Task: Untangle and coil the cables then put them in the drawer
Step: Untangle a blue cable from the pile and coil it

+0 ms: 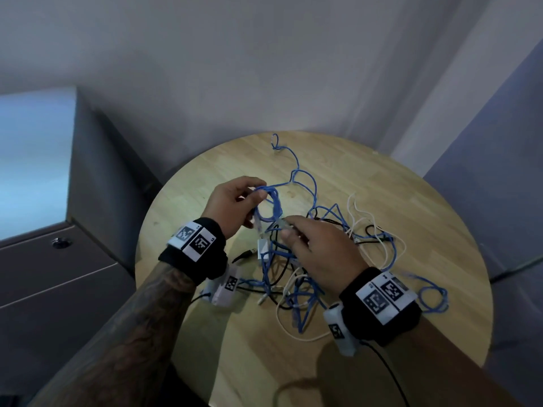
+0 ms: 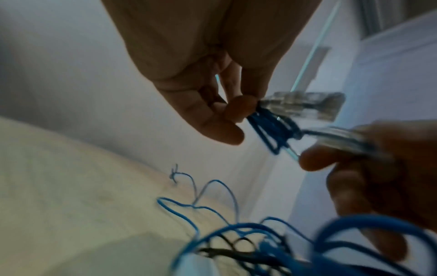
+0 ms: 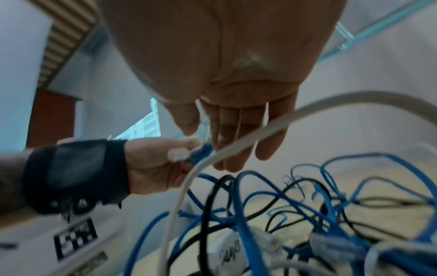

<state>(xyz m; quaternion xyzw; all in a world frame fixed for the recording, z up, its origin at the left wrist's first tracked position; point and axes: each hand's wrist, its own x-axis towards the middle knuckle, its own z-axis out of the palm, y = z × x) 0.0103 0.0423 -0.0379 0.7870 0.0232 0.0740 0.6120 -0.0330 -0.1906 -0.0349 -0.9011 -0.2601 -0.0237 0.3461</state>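
Observation:
A tangle [image 1: 293,289] of blue, white and black cables lies on a round wooden table [image 1: 382,186]. My left hand [image 1: 255,190] is raised over it and pinches a small coil of blue cable [image 1: 274,202] between thumb and fingers. In the left wrist view the left hand [image 2: 238,112] grips the blue loops [image 2: 267,127] beside a clear plug [image 2: 305,106]. My right hand [image 1: 286,227], just right of the coil, pinches a second clear plug [image 1: 282,223] on the blue cable. A loose white cable [image 3: 236,145] crosses in front of the right hand [image 3: 203,130].
A grey cabinet with drawer fronts [image 1: 44,268] and a round lock [image 1: 60,242] stands left of the table. A free stretch of blue cable [image 1: 296,163] runs toward the far table edge. A small white adapter [image 1: 263,249] lies in the tangle. Walls close in behind.

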